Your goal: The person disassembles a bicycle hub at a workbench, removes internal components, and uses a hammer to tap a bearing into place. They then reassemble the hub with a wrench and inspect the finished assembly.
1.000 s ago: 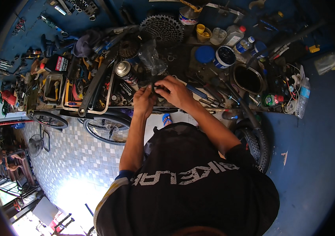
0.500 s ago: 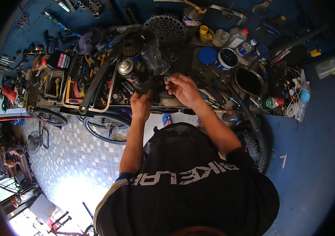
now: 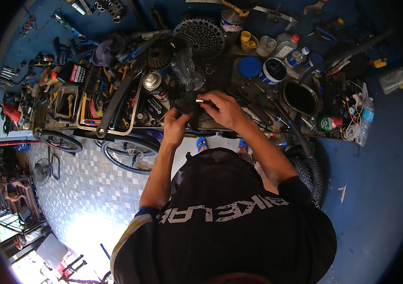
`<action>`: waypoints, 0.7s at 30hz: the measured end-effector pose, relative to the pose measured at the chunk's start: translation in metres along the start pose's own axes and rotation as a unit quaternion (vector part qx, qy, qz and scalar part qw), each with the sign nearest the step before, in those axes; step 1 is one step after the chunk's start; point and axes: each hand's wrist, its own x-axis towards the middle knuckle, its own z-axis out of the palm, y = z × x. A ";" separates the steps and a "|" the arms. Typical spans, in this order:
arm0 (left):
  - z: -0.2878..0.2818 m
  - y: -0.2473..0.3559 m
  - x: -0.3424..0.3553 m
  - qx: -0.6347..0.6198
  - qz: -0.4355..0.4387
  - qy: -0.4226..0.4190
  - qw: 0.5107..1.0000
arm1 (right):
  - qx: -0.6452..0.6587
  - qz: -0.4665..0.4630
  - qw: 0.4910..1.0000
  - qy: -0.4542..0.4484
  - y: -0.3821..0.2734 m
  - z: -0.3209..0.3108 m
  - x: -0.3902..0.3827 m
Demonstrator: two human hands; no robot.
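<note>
Over the front of the workbench, my left hand is closed on a dark rag, soft and crumpled in look. My right hand pinches a small silver metal sleeve between thumb and fingertips, close beside the rag. Whether the rag touches the sleeve is hard to make out. Just beyond my left hand stands a spray can with a silver top. A clear plastic bag lies behind the rag.
A large sprocket cassette rests at the back of the bench. To the right are a blue lid, an open tub and a dark-filled basin. A metal-framed tray of tools sits left; bicycle wheels stand below.
My right hand has moved slightly left and down, turning the sleeve from end-on to side-on. My left hand has shifted a little right with the rag, bringing both hands closer together.
</note>
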 end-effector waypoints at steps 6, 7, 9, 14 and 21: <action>0.006 0.006 0.006 0.179 0.084 -0.017 0.980 | 0.203 0.171 0.964 -0.016 -0.005 0.002 -0.001; 0.007 0.004 0.007 0.208 0.123 -0.017 0.970 | 0.281 0.222 0.933 -0.016 0.002 0.006 -0.003; 0.007 -0.001 0.012 0.263 0.235 -0.039 0.935 | 0.400 0.310 0.863 -0.001 0.010 0.011 -0.005; -0.005 -0.015 0.010 0.113 0.120 0.025 0.986 | 0.443 0.333 0.830 0.065 0.014 0.010 -0.003; -0.020 -0.021 0.015 -0.122 0.028 0.070 0.990 | 0.041 0.093 0.992 0.074 0.000 -0.004 0.007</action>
